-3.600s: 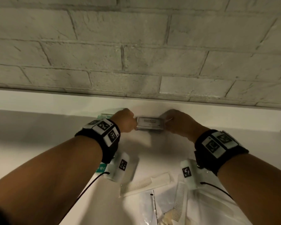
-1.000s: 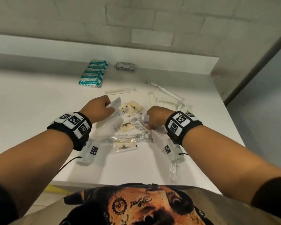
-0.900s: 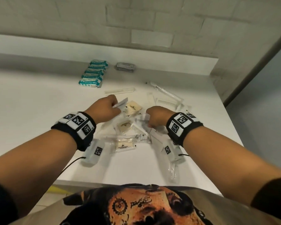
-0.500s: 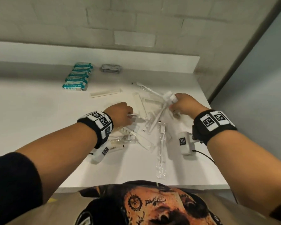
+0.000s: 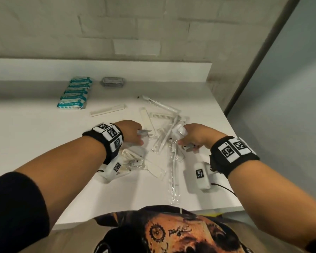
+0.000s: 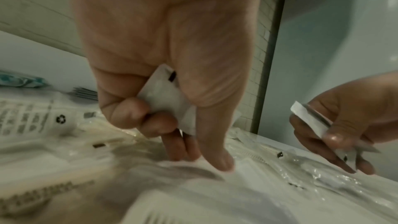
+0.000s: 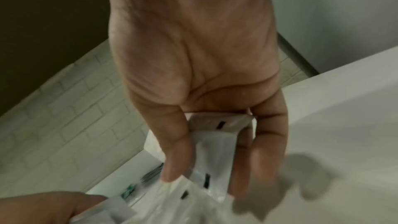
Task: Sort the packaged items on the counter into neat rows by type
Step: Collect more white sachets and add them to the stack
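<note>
1. The left hand (image 5: 130, 132) is closed around a small white packet (image 6: 170, 99). The left wrist view shows the packet pressed between the palm and the curled fingers (image 6: 129, 113), while the thumb and two fingers point down and touch the clear wrappers (image 6: 247, 181) on the counter (image 5: 35, 139).
2. The right hand (image 5: 195, 136) also holds white packets (image 7: 215, 144), more than one as it seems. In the right wrist view they lie along the fingers, with the thumb on one side and the other fingers behind, so the grip is narrow and flat.
3. In the head view an end of these packets (image 5: 179, 133) stands out above the right hand, and below the hand a grey edge is visible.
4. Between the two hands and just beyond them lies the unsorted pile: wrapped toothbrushes (image 5: 162, 141), and wrapped combs (image 5: 161, 116). One comb (image 5: 131, 155) is just under the left wrist.
5. Well beyond the left hand, near the back wall, a neat row of teal packs (image 5: 75, 94) is standing, and just beside it to the right a stack of grey sachets (image 5: 113, 81). One single comb (image 5: 108, 110) lies between this row and the left hand.
6. The head view shows the rows but hides the fingers. The wrist views show the fingers clearly, but both are blurred, so the print on the packets cannot be read.
</note>
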